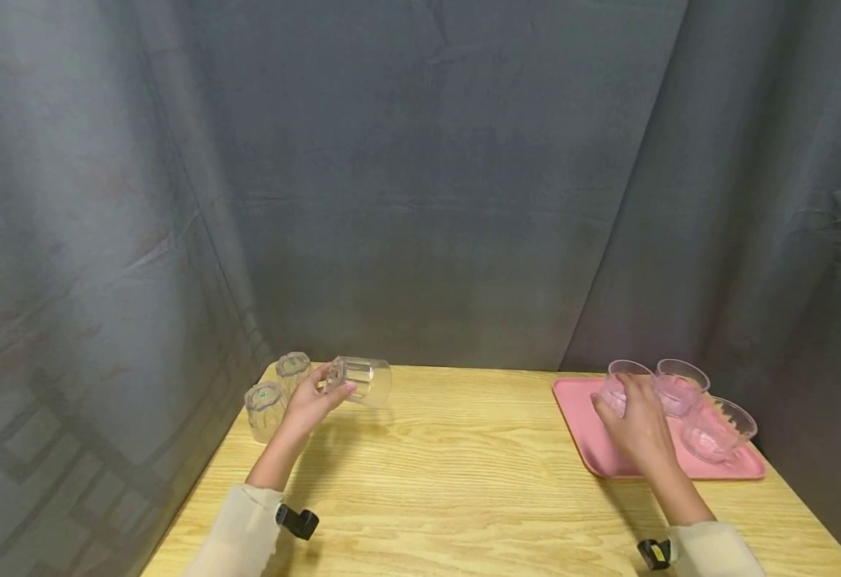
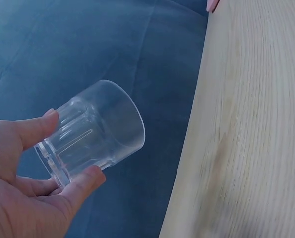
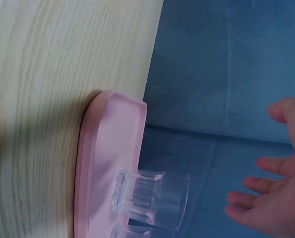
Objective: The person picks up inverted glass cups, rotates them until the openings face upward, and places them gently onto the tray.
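My left hand [image 1: 311, 407] grips a clear tumbler [image 2: 95, 130] near its base, thumb on one side and fingers on the other. The tumbler is tipped on its side above the table, its mouth facing right. Over on the right, my right hand [image 1: 640, 426] hovers above a pink tray [image 1: 585, 429] with its fingers spread. Its nearest thing is an upright clear tumbler [image 3: 149, 196] at the tray's back left; the right wrist view shows a gap between that tumbler and the fingers [image 3: 244, 201].
Two clear tumblers, one behind [image 1: 293, 365] and one in front [image 1: 265, 407], stand mouth down at the table's left edge. Two more tumblers, one at the back [image 1: 680, 393] and one nearer [image 1: 712, 437], stand on the tray. Grey curtains [image 1: 420, 184] hang around the wooden table [image 1: 449, 473].
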Available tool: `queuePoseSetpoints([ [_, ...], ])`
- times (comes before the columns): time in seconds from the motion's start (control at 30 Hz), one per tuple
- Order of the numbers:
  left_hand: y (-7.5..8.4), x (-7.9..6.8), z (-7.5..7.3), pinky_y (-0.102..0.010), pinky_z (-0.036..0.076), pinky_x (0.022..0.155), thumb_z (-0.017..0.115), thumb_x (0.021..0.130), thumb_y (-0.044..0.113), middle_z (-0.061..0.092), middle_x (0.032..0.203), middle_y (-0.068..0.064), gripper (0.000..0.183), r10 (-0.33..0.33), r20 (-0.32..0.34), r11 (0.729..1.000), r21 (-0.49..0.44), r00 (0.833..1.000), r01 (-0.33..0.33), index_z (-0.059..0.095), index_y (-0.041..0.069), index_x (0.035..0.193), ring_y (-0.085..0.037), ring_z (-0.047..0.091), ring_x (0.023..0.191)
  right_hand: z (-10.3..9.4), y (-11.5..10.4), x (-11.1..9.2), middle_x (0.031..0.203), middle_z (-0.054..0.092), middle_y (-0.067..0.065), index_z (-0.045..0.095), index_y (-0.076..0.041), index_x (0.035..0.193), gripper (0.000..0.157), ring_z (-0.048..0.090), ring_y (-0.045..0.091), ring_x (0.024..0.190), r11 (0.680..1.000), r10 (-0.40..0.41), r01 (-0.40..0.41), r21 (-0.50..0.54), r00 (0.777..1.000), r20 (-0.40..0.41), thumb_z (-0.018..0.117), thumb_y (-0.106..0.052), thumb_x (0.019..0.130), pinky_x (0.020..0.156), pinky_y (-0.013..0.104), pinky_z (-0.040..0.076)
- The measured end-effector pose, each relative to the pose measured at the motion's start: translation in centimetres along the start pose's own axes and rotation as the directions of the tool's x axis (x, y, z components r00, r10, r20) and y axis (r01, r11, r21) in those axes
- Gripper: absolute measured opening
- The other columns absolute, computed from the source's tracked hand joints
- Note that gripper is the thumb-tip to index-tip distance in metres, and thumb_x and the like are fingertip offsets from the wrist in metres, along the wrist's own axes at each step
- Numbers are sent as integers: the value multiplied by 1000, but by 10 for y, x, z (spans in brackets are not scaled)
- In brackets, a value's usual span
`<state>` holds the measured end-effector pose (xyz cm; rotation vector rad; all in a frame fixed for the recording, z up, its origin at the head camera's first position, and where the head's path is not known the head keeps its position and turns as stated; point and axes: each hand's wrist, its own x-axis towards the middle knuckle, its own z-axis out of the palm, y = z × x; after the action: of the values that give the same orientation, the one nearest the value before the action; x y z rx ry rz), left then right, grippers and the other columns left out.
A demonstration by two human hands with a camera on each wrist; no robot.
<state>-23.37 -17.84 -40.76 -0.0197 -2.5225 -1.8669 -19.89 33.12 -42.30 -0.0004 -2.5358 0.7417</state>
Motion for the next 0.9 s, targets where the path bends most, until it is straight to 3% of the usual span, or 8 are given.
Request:
queuePoseSetpoints([
  [0.23,4,-8,6,-57,39,111,74,94,28,36,155,-24,83,6,0,999,-41,1000,-6,27,0,157,-46,43,139,-1,-12,-7,146,38,37,44,9,143,64,36,60,131,999,33,-34,24,998,44,65,-30,97,103,74,31],
  [0.5,6,-12,14,-54,38,113,74,93,24,38,154,-24,82,15,-17,995,-100,1000,-16,28,0,157,-41,48,137,2,-23,-15,146,39,38,46,12,140,62,35,59,134,998,-22,20,57,999,29,67,-26,96,105,72,30],
  [0.77,9,-20,22,-52,43,109,75,93,24,46,150,-25,80,24,-22,994,-101,999,-26,32,0,155,-40,53,132,5,-35,-25,148,38,36,45,10,142,63,36,57,135,996,2,-9,89,997,77,65,-31,99,104,73,31],
  [0.9,9,-23,26,-52,42,110,75,92,25,40,155,-23,83,17,-9,992,-121,1000,-18,29,0,156,-38,53,133,8,-39,-28,148,38,36,44,9,143,63,35,57,135,994,-1,-8,109,996,87,63,-33,100,105,72,30],
])
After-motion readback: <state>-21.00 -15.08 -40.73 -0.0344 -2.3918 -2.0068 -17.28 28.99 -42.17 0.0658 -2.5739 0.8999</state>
